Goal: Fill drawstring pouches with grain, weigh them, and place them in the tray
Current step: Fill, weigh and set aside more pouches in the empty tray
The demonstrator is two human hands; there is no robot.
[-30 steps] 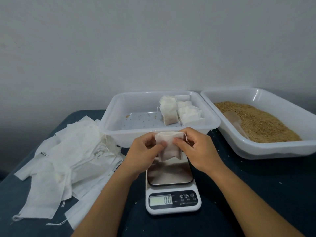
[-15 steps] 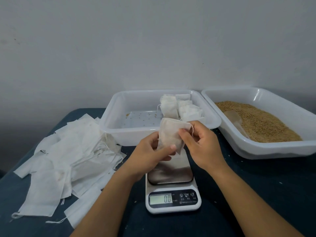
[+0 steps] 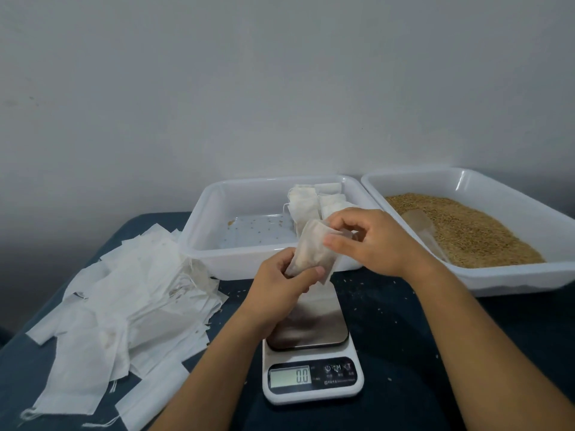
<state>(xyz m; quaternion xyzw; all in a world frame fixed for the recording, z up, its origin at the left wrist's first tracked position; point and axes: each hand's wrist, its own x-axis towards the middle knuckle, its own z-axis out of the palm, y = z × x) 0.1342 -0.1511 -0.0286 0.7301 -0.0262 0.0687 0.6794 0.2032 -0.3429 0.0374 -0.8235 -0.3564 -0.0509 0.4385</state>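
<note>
A white drawstring pouch [image 3: 312, 250] hangs tilted above the scale [image 3: 311, 362], whose display reads 0.0. My left hand [image 3: 281, 287] grips the pouch's lower end. My right hand [image 3: 370, 241] pinches its upper end, over the near rim of the white tray [image 3: 199, 231]. Several filled pouches [image 3: 314, 202] stand in that tray's right half. To the right, a second white tray [image 3: 529, 275] holds brown grain [image 3: 466, 228] with a clear scoop [image 3: 420, 225] lying in it.
A loose heap of flat empty pouches [image 3: 118, 306] covers the left of the dark blue table [image 3: 420, 353]. Stray grains dot the table between the scale and the trays. A plain wall stands close behind both trays.
Both hands have lifted the pouch up off the scale's area and toward the tray, tilting it; my left hand slid to its lower end. The scale still reads 0.0.
</note>
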